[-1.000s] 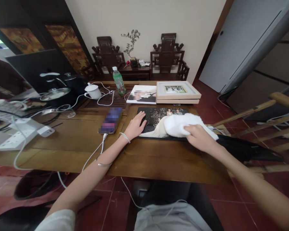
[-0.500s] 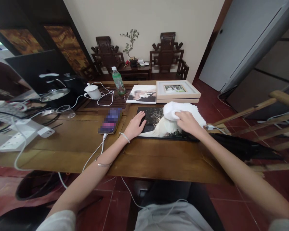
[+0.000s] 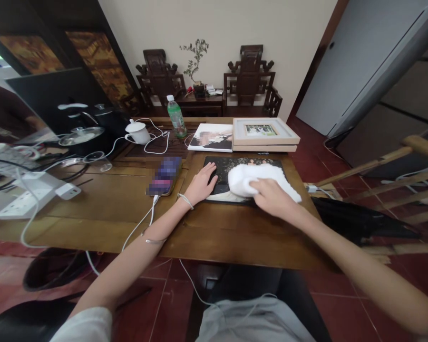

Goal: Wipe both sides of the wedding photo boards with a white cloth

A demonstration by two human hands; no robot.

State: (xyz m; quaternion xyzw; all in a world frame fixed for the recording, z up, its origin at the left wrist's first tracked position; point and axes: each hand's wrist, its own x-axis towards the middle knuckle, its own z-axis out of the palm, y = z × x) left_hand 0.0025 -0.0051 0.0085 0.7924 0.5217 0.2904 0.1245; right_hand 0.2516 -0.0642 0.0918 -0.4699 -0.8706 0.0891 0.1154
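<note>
A dark photo panel (image 3: 221, 169) with a picture of people and a white dress lies flat on the wooden table (image 3: 221, 237). My left hand (image 3: 202, 183) rests on its left edge, fingers stretched out and holding nothing. A bunched white cloth (image 3: 240, 179) is gripped in my right hand (image 3: 274, 195), pressed onto the panel's lower middle. The cloth spreads to the right and covers much of the picture. Part of the right hand's fingers is hidden in the folds.
Behind the panel lie a white photo print (image 3: 211, 137) and stacked light-wood frames (image 3: 266, 134). To the left are a charging phone (image 3: 165, 175), a green-labelled bottle (image 3: 177, 118), a lidded white cup (image 3: 138, 132), a power strip (image 3: 28, 197) and loose cables. A bamboo chair (image 3: 388, 159) stands right.
My right hand has moved the white cloth left and toward me across the panel, uncovering its upper right part. My left hand stays at the left edge.
</note>
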